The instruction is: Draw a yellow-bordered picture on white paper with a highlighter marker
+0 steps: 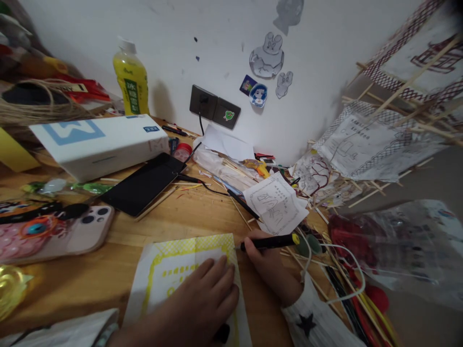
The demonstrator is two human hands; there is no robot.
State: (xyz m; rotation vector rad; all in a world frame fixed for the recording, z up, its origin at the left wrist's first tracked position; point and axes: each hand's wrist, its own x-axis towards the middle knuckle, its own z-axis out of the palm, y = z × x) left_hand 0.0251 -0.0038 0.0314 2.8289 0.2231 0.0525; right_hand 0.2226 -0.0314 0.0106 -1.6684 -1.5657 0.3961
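Observation:
A white sheet of paper (136,289) lies on the wooden desk, with a yellow checkered border and yellow markings drawn on it. My left hand (197,301) rests across the sheet, its fingers stretched out and pressing on it. A small black object (222,333) shows by the lower edge of that hand; what it is I cannot tell. Beside the sheet's upper right corner, my right hand (265,265) is closed round a black marker (271,242) with a yellow end. The marker's tip points left at the checkered border; whether it touches the paper is unclear.
A white box (101,147), black tablet-like slab (144,184) and phone (92,226) lie to the left. Behind stands a yellow drink bottle (130,79). A drawn paper (277,203), thin sticks and a plastic bag (408,250) crowd the right, below a stick-and-paper structure (369,140).

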